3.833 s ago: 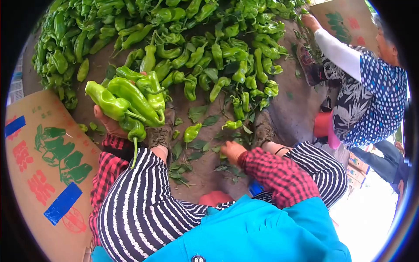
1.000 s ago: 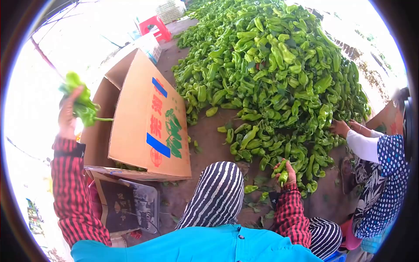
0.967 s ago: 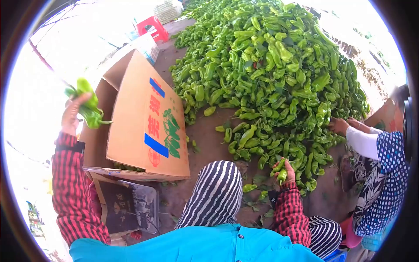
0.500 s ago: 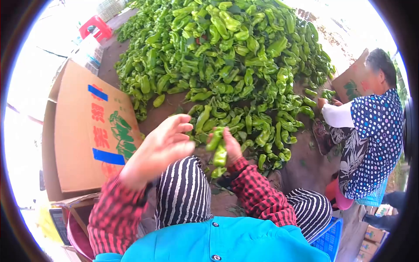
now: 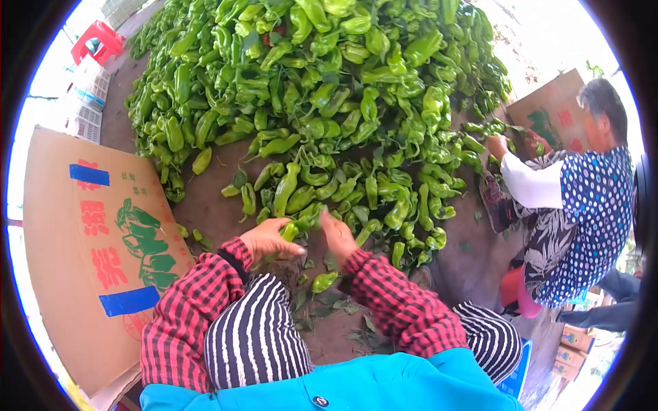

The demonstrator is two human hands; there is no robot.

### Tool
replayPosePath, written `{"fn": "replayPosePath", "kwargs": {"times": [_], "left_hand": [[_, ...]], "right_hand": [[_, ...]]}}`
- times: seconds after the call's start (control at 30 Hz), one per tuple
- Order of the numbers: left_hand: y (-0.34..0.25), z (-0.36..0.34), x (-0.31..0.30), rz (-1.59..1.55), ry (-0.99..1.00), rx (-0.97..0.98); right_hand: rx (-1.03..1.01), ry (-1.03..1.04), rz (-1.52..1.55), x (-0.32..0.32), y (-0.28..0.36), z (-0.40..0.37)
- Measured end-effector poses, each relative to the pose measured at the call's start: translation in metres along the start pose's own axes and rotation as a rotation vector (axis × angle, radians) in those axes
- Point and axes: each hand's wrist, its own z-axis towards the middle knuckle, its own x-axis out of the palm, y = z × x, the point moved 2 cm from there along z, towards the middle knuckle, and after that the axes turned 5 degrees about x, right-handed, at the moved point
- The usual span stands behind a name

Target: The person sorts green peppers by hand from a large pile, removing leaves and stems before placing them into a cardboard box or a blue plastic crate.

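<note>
My left hand (image 5: 267,241) curls its thumb and fingers around a green pepper (image 5: 290,231) at the near edge of the pile. Just right of it, my right hand (image 5: 338,236) is held with its fingers stretched up beside the peppers, partly smeared by motion; I see nothing in it. Between and beyond both hands lie loose green peppers (image 5: 301,198), part of a large heap (image 5: 329,89). A single pepper (image 5: 324,281) lies on the ground below my hands, among scattered leaves.
To the left stands a tall printed cardboard box (image 5: 82,240) with blue tape strips. A red stool (image 5: 98,42) and white crates (image 5: 86,96) are farther back. On the right a co-worker (image 5: 593,205) sits handling peppers beside another carton (image 5: 548,109).
My left hand has come down from the air to the peppers. The peppers my right hand held are no longer in it. The view has shifted, bringing the box lower left.
</note>
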Motion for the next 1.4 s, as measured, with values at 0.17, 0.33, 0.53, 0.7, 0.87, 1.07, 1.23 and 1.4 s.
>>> {"fn": "replayPosePath", "kwargs": {"times": [0.17, 0.33, 0.53, 0.7, 0.87, 1.07, 1.23, 1.4], "left_hand": [[0.025, 0.002, -0.027, -0.354, -0.490, 0.119], [0.045, 0.000, -0.032, -0.767, -0.399, 0.095], [0.047, -0.005, -0.021, -0.859, -0.201, 0.122], [0.034, -0.002, -0.014, -0.942, -0.185, 0.211], [0.038, 0.002, -0.013, -1.002, -0.111, 0.177], [0.039, 0.009, 0.002, -0.974, -0.015, 0.160], [0.042, 0.005, 0.021, -1.072, 0.161, 0.231], [0.037, 0.007, 0.023, -1.021, 0.071, 0.229]], "right_hand": [[-0.520, 0.022, -0.646, -0.056, 0.011, 0.053], [-0.826, -0.485, -0.691, -0.061, 0.083, 0.141], [-0.559, -0.568, -0.836, -0.049, 0.106, 0.169], [-0.470, -0.535, -0.672, -0.068, 0.093, 0.152], [-0.244, 0.117, 0.405, -0.063, 0.052, 0.077], [-0.200, 0.143, 0.587, -0.017, 0.002, -0.001], [-0.291, 0.293, 0.347, 0.023, 0.000, -0.029], [-0.220, 0.088, -0.046, 0.010, 0.008, -0.039]]}}
